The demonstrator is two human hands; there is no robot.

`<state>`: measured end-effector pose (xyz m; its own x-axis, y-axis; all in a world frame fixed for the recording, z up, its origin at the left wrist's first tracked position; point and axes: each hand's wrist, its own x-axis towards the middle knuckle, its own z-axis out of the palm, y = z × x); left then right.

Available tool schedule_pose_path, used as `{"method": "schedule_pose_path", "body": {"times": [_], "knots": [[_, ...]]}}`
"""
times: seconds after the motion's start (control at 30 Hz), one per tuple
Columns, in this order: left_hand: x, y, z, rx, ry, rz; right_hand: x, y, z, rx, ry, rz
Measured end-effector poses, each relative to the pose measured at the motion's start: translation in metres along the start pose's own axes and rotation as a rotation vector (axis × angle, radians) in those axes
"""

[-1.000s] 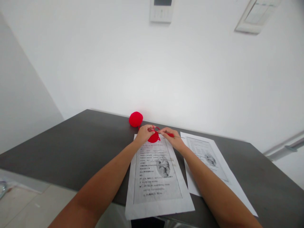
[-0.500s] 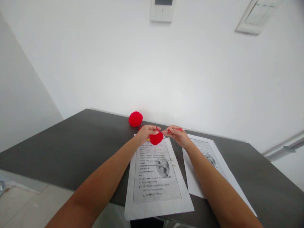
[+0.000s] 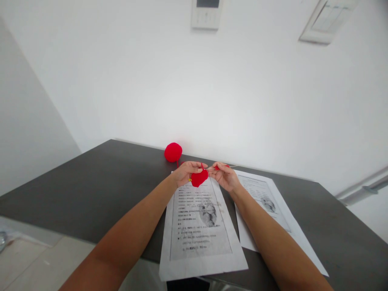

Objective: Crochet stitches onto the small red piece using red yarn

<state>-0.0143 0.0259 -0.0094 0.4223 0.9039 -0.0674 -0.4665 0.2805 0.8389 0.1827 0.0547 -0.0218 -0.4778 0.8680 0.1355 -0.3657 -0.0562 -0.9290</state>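
Note:
A small red crochet piece (image 3: 199, 178) hangs from the closed fingers of my left hand (image 3: 185, 173). Red yarn passes over that hand's fingertips, and a small yellow bit shows at the piece's left edge. My right hand (image 3: 224, 176) is closed around a crochet hook (image 3: 222, 166) with a red handle. The hook's thin tip points left and meets the top edge of the red piece; its other end sticks out to the right. Behind my left hand a ball of red yarn (image 3: 173, 152) rests against the wall, with a strand running down toward the hand.
Below my hands lies a printed sheet (image 3: 197, 258) on the dark table (image 3: 100, 190), reaching over its front edge. A second printed sheet (image 3: 285, 202) lies partly under my right forearm. The white wall (image 3: 151, 81) rises right behind the table.
My right hand has moved slightly left, bringing the hook to the piece's top edge. The crochet piece has tilted a little in my left hand. The yarn ball stays in place.

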Motion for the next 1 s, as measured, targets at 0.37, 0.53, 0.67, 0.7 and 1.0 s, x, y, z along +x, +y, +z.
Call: {"method": "schedule_pose_path", "body": {"times": [0.37,0.53,0.67,0.7,1.0], "knots": [[0.004,0.001,-0.010,0.072,0.062,0.057,0.002,0.005,0.007,0.041,0.073,-0.095],[0.004,0.002,-0.010,0.058,0.057,0.036,0.003,0.006,0.011,0.030,0.100,-0.130],[0.005,0.002,-0.011,0.084,0.037,0.043,0.002,0.006,0.012,0.043,0.108,-0.125],[0.005,0.002,-0.011,0.092,0.034,0.045,0.002,0.006,0.011,0.050,0.107,-0.121],[0.010,-0.004,-0.013,0.182,0.080,0.130,0.002,0.004,0.001,0.014,0.068,-0.095]]}}
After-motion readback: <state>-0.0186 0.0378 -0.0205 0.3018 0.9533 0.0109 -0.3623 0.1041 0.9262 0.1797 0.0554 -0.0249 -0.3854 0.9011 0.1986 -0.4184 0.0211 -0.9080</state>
